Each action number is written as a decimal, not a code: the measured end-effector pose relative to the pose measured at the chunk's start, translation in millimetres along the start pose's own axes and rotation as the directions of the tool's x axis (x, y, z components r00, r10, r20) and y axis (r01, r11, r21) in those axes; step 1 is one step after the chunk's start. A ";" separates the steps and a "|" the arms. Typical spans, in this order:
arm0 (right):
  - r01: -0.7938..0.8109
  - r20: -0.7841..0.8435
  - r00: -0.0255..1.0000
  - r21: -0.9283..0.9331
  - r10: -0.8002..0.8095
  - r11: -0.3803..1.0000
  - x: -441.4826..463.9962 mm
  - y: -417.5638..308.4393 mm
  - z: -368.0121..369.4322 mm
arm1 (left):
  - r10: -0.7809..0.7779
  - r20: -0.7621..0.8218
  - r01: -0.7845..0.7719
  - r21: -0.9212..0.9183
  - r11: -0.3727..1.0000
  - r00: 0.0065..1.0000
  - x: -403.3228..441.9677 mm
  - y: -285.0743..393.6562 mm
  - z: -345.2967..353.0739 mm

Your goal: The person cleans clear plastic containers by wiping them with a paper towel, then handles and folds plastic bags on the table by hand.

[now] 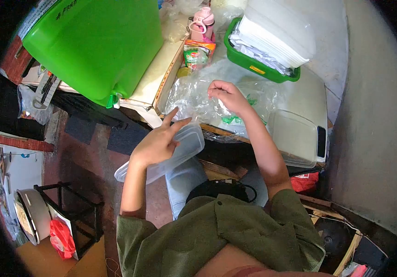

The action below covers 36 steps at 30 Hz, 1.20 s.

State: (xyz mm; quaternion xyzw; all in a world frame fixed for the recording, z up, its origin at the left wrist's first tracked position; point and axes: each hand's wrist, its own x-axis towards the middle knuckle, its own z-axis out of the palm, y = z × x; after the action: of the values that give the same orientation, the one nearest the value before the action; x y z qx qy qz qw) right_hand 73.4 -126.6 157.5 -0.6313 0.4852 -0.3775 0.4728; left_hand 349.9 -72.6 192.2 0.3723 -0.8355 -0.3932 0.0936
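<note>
My left hand (156,142) is over a clear plastic tub (190,142) that lies tilted across my lap. Its fingers are spread and hold nothing. Above the table, my right hand (230,98) is curled, the fingertips drawn together over a crumpled clear plastic bag (187,99). Whatever those fingers may pinch is too small to make out. Something whitish shows in the plastic just under the right hand, with bits of green plastic (231,119) beside it.
A large green container (101,51) stands at left. Behind are a pink bottle (203,23), an orange-green packet (197,54) and a green basket (261,69) under stacked white foam containers (279,32). A clear plastic lid or tray (293,138) lies at the table's right.
</note>
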 end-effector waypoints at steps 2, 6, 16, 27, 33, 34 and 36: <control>-0.040 0.034 0.999 0.156 0.035 0.987 -1.4 -19.9 0.8 | 0.002 0.004 -0.003 0.074 0.997 1.000 9.1 3.3 0.2; 0.038 0.023 0.999 0.096 -0.040 0.995 4.8 -5.0 -5.9 | -0.062 -0.013 0.063 0.114 0.992 0.998 16.3 -16.5 8.1; -0.219 -0.646 0.593 -0.703 -0.481 0.676 -14.6 -42.8 -26.3 | 0.018 -0.113 -0.019 -0.005 1.000 0.993 3.9 -29.8 7.8; -0.445 0.225 0.893 0.567 0.390 0.693 43.7 13.5 79.8 | -0.148 -0.055 0.142 -0.106 0.984 0.987 -0.9 -15.5 0.0; -0.330 0.357 0.828 -0.313 0.432 0.891 58.5 21.8 60.6 | -0.030 -0.127 0.025 -0.038 0.999 0.991 0.2 -20.5 5.4; -0.339 0.178 0.876 -0.434 0.449 0.835 57.2 17.4 64.0 | -0.053 -0.124 0.042 -0.088 0.995 0.991 -0.8 -15.5 3.7; -0.358 0.001 0.904 -0.543 0.428 0.759 58.0 12.9 68.2 | -0.081 -0.125 0.063 -0.139 0.988 0.989 -1.3 -13.9 2.7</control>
State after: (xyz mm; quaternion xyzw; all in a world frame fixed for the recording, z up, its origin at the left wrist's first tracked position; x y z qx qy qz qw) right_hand 148.1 -168.1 127.8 -0.6432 0.6612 -0.0802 0.3778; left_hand 357.2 -75.8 180.4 0.4201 -0.7851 -0.4267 0.1584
